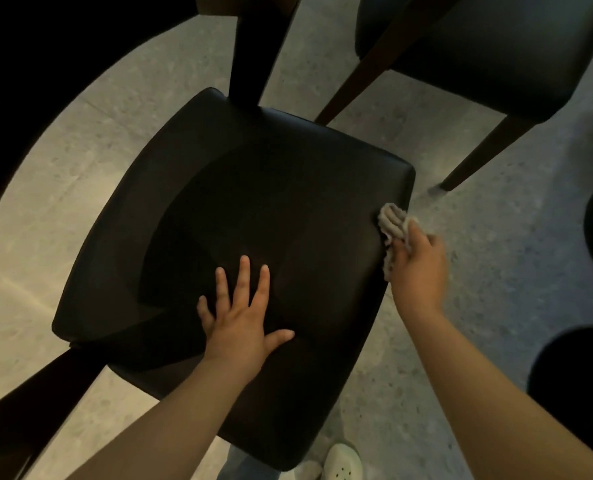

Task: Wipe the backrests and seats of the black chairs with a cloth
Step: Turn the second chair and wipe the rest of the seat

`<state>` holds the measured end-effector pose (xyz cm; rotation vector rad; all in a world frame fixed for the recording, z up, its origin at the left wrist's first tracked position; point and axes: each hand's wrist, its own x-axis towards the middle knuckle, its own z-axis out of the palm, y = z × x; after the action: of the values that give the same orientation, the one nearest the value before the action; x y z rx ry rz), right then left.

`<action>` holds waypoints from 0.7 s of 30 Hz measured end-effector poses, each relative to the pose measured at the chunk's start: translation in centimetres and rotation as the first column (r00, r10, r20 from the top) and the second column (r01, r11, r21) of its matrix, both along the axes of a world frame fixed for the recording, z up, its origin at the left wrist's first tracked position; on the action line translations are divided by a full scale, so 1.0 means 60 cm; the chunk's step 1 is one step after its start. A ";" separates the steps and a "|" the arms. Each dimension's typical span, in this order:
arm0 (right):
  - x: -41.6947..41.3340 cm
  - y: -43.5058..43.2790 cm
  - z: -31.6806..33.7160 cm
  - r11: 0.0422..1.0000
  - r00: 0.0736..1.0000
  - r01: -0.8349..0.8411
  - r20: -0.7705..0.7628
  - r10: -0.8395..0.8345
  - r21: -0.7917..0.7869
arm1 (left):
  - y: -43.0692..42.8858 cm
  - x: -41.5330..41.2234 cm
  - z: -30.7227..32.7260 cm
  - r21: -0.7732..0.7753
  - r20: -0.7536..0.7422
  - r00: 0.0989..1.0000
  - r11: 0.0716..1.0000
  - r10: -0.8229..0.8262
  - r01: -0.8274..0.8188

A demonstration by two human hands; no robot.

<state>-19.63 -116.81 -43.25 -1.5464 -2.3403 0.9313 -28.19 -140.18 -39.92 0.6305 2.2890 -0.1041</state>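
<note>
- Looking straight down on a black chair (253, 188), the seat (288, 161) filling most of the view and sitting at a bit of an angle.
- Left hand (243, 317) lies flat on the seat, near the closer side. Its fingers (244, 271) are straight and spread apart, thumb out to the side, not holding anything.
- Right hand (421, 268) is at the seat's right edge with the cloth (392, 220) bunched up in it, fingers curled around the fabric.
- The cloth is beige-ish and crumpled. It sticks out past the fingertips and touches the side edge of the seat, close to the far right corner.
- Second chair (495, 57) in the top right, same dark padding with brown wooden legs, standing apart from the first one.
- Floor (495, 254) is pale speckled stone.
- A white shoe (343, 462) with holes peeks out at the bottom, just past the chair's near edge.
</note>
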 end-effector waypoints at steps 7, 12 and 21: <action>0.077 0.009 0.007 0.981 0.984 0.173 0.065 -0.168 -0.081 | 0.013 -0.004 0.022 0.037 0.016 0.999 0.998 0.048 -0.049; 0.059 0.028 0.028 0.997 0.997 0.080 0.003 -0.080 -0.022 | 0.071 -0.016 0.039 0.152 -0.008 1.000 0.988 0.030 -0.029; 0.019 0.087 0.034 0.998 0.994 0.048 -0.099 -0.045 0.027 | 0.163 -0.078 0.011 -0.001 0.082 0.995 0.998 -0.056 0.057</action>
<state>-18.50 -111.57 -41.21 -1.5014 -2.2311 0.9360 -32.85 -130.39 -39.27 0.6859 2.1920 -0.1067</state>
